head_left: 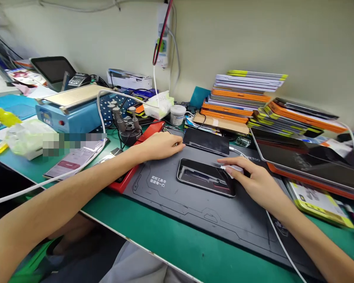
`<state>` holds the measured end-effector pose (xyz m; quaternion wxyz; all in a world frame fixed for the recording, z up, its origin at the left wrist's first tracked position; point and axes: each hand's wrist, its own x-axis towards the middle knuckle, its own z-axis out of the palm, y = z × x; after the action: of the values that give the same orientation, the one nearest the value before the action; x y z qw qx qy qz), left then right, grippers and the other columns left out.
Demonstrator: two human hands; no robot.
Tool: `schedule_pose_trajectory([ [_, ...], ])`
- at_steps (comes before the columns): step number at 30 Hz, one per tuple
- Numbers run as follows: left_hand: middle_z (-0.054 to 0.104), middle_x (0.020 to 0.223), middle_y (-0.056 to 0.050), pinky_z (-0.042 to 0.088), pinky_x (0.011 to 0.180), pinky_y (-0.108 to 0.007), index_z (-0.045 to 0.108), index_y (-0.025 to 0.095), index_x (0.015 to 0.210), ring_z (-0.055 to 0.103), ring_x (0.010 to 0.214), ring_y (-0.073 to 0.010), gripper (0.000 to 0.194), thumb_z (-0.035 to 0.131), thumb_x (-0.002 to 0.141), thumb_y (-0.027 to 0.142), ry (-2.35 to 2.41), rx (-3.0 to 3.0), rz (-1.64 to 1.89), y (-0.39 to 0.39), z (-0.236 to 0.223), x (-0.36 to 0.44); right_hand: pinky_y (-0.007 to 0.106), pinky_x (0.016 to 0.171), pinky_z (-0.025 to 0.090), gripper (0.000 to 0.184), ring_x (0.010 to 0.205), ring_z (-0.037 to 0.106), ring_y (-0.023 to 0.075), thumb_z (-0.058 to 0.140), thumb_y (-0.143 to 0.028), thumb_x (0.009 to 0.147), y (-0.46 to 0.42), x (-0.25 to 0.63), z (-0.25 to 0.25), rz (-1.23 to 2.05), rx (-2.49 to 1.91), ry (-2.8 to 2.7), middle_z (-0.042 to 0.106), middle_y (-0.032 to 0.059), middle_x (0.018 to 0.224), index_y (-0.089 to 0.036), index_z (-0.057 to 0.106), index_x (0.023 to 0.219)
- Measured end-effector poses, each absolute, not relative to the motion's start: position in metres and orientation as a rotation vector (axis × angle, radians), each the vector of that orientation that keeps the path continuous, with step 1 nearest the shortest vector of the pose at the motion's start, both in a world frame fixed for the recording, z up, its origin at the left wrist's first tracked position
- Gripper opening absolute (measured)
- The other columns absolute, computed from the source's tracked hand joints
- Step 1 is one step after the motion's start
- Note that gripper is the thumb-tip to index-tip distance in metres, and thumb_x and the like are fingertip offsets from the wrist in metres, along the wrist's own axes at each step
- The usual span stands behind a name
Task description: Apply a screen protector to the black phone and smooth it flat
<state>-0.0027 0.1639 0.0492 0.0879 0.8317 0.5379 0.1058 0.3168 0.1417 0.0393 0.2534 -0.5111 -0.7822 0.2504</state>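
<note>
A black phone (205, 181) lies face up on a dark grey work mat (194, 212). My right hand (252, 181) rests at the phone's right end, fingers pinched on a white cable plug (234, 169) at the phone's edge. My left hand (159, 146) lies on the mat's far left corner, fingers curled, touching the near edge of a second dark phone (206, 141); whether it holds anything is hidden.
A blue heating machine (73, 110) and a small black fixture (129, 125) stand at the left. Stacks of orange and white boxes (242, 96) line the wall. A dark tablet (306, 165) lies right. A white cable (47, 179) crosses the green table.
</note>
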Motion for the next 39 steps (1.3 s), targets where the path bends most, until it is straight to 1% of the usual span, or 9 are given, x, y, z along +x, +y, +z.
schedule_pose_trajectory([
  [5,0.073,0.078,-0.003,0.037,0.064,-0.032,0.056,0.023,0.077,0.066,0.073,-0.0216,0.040,0.043,0.106,0.049,1.581,2.461,0.340,0.163,0.049,-0.002,0.046,0.106,0.054,0.035,0.120,0.071,0.0318,0.062,-0.052,0.095,0.139,0.317,0.038,0.672,-1.376,-2.079,0.079,0.0068,0.126,-0.030,0.079,0.116],
  [11,0.071,0.076,-0.003,0.035,0.064,-0.032,0.055,0.023,0.077,0.066,0.072,-0.0217,0.039,0.044,0.105,0.048,1.547,2.457,0.381,0.163,0.047,-0.003,0.044,0.098,0.055,0.039,0.105,0.073,0.0301,0.066,-0.056,0.093,0.137,0.316,0.038,0.638,-1.389,-2.073,0.080,0.0073,0.110,-0.029,0.079,0.117],
  [14,0.074,0.085,-0.001,0.039,0.069,-0.032,0.063,0.025,0.100,0.069,0.079,-0.0222,0.026,0.047,0.105,0.045,1.487,2.460,0.410,0.164,0.047,-0.004,0.043,0.097,0.054,0.039,0.110,0.072,0.0310,0.067,-0.059,0.092,0.135,0.315,0.039,0.634,-1.384,-2.099,0.079,0.0066,0.116,-0.030,0.080,0.115],
  [16,0.075,0.094,0.000,0.042,0.073,-0.031,0.059,0.026,0.119,0.071,0.085,-0.0222,0.023,0.049,0.105,0.041,1.456,2.453,0.444,0.164,0.047,-0.004,0.043,0.096,0.053,0.040,0.115,0.071,0.0324,0.070,-0.063,0.090,0.136,0.315,0.040,0.638,-1.378,-2.130,0.079,0.0062,0.121,-0.031,0.080,0.112],
  [18,0.076,0.101,0.000,0.043,0.077,-0.031,0.054,0.026,0.126,0.072,0.090,-0.0224,0.024,0.050,0.105,0.039,1.444,2.436,0.478,0.165,0.047,-0.005,0.043,0.091,0.054,0.043,0.113,0.071,0.0327,0.071,-0.068,0.087,0.140,0.313,0.040,0.627,-1.385,-2.179,0.078,0.0057,0.121,-0.033,0.081,0.109],
  [22,0.077,0.103,0.000,0.046,0.080,-0.032,0.053,0.026,0.125,0.074,0.096,-0.0229,0.022,0.051,0.105,0.034,1.432,2.411,0.507,0.166,0.049,-0.005,0.043,0.085,0.056,0.051,0.101,0.073,0.0323,0.069,-0.076,0.083,0.155,0.304,0.043,0.568,-1.398,-2.267,0.079,0.0071,0.113,-0.031,0.080,0.103],
  [27,0.078,0.102,0.000,0.047,0.075,-0.031,0.059,0.026,0.117,0.075,0.090,-0.0226,0.016,0.052,0.105,0.033,1.416,2.442,0.509,0.167,0.052,-0.004,0.042,0.080,0.057,0.043,0.092,0.074,0.0313,0.072,-0.069,0.083,0.173,0.275,0.047,0.549,-1.329,-2.359,0.081,0.0058,0.100,-0.029,0.075,0.098],
  [33,0.079,0.099,-0.001,0.048,0.077,-0.029,0.065,0.024,0.112,0.075,0.094,-0.0231,0.014,0.057,0.102,0.030,1.412,2.388,0.691,0.165,0.053,-0.003,0.041,0.084,0.054,0.036,0.099,0.072,0.0295,0.071,-0.062,0.088,0.185,0.236,0.044,0.495,-1.260,-2.490,0.079,0.0050,0.105,-0.029,0.070,0.100],
  [39,0.076,0.082,0.004,0.047,0.071,-0.026,0.060,0.023,0.113,0.074,0.081,-0.0179,0.014,0.050,0.104,0.026,1.424,2.269,0.828,0.165,0.054,-0.003,0.041,0.086,0.052,0.039,0.101,0.068,0.0294,0.071,-0.066,0.089,0.193,0.213,0.039,0.470,-1.165,-2.554,0.074,0.0060,0.102,-0.027,0.067,0.096],
])
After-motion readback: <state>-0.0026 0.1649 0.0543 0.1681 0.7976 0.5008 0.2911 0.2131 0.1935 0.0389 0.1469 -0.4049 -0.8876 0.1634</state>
